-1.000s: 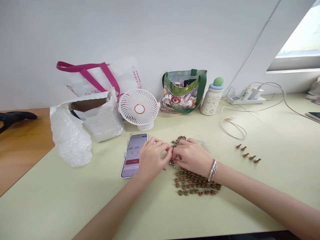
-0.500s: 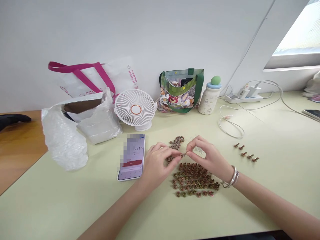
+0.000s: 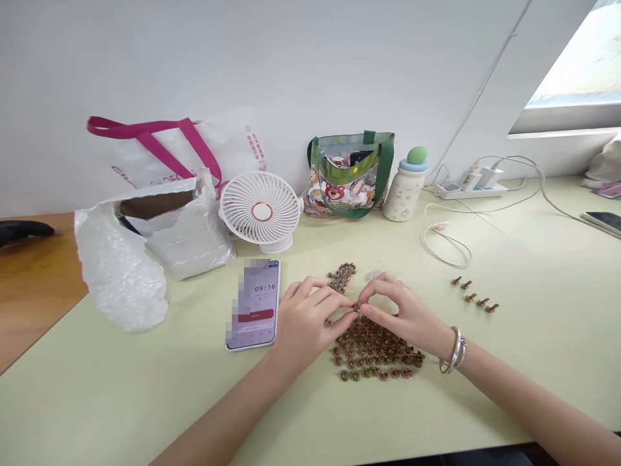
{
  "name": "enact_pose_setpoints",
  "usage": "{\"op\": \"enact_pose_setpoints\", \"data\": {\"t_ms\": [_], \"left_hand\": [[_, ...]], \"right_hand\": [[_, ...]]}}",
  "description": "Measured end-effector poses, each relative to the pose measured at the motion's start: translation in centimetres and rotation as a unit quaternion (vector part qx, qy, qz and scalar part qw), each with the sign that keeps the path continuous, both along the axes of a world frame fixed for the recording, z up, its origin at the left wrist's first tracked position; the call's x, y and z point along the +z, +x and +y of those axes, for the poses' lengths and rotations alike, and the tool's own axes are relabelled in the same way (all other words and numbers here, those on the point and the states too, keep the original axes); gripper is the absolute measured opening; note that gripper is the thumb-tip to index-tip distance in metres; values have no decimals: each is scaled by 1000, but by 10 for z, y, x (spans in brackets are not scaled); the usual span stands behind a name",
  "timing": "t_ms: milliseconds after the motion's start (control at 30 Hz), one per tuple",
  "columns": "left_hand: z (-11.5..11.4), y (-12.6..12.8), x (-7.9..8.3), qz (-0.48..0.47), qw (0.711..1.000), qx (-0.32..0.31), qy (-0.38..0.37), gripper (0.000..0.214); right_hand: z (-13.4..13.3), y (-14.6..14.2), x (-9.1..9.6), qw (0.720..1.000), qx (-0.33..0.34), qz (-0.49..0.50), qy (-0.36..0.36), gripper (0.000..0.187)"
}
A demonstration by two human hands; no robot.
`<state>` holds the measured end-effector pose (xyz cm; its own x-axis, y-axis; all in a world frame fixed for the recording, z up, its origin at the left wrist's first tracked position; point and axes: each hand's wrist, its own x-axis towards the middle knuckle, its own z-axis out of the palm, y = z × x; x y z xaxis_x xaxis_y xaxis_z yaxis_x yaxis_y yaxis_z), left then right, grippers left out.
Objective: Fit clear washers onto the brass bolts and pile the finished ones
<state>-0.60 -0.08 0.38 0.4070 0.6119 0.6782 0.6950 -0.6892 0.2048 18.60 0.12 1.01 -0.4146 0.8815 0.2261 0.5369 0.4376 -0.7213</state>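
Left hand (image 3: 310, 317) and right hand (image 3: 405, 317) pinched a small bronze metal fastener (image 3: 357, 308) together, above a cluster of round bronze fasteners (image 3: 376, 356) near the middle of the pale green laminate desk (image 3: 121, 395); smooth surface lay toward its front edge.

The left hand (image 3: 310, 317) and right hand (image 3: 405, 317) have come down from beside the heap of studs (image 3: 342, 277) to the top edge of the stud rows (image 3: 373, 353), fingertips meeting on a small stud (image 3: 357, 309). The phone timer (image 3: 264, 288) now reads 09:16, up from 9:15. Everything on the counter (image 3: 121, 388) sits slightly further left in view.
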Motion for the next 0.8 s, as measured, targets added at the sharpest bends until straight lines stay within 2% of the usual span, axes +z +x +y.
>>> {"op": "enact_pose_setpoints", "data": {"t_ms": [100, 167, 300, 367, 433, 500, 633, 700, 800], "left_hand": [[1, -1, -1, 19, 1000, -4, 24, 7], [2, -2, -2, 31, 999, -6, 4, 8], [3, -4, -4, 35, 997, -5, -75, 12], [3, -3, -4, 31, 995, -1, -92, 10], [3, -3, -3, 28, 996, 0, -88, 7], [3, -3, -3, 27, 997, 1, -76, 6], [3, -3, -4, 33, 998, 0, -47, 8], [3, -3, -5, 38, 998, -3, -41, 10], [4, -3, -5, 41, 998, -3, -50, 10]], "right_hand": [[0, -1, -4, 1000, 3, -21, 12, 16], [0, -1, -7, 998, 8, -32, 44, 10], [1, 0, -11, 977, -3, -87, 192, 8], [1, 0, -10, 966, -6, -102, 239, 10], [1, 1, -8, 969, 2, -95, 226, 11], [2, 2, -6, 981, 10, -79, 178, 16], [4, 3, -6, 994, 22, -63, 92, 12], [4, 2, -8, 994, 22, -62, 83, 9], [4, 1, -9, 990, 17, -71, 118, 7]]}}
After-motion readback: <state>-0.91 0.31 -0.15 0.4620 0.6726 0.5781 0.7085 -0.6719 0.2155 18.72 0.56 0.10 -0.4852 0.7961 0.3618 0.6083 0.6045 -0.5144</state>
